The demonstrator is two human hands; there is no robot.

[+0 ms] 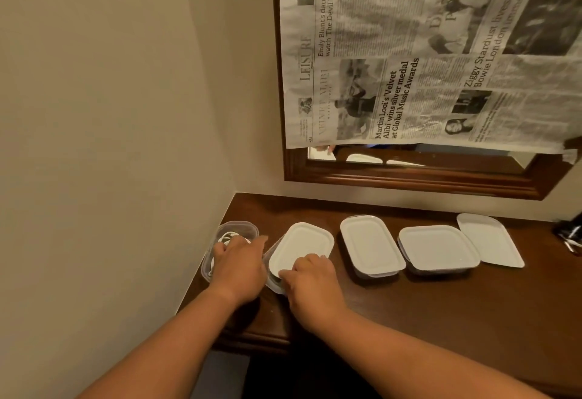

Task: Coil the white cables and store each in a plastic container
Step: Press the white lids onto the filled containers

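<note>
Presently the left hand (239,265) is lying over the white cable (225,236) in the open container (242,226) (grip unclear); the right hand (310,280) is gripping the lidded container (304,241).

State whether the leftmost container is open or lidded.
Open: the leftmost container has no lid, and white cable shows inside it beneath the left hand.

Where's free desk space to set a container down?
Biggest bare patch: front of the desk, between the lidded containers and the near edge, right of the right hand. Thinner strip behind the row, along the wall. Crowded: left corner, left hand in the open container.
</note>
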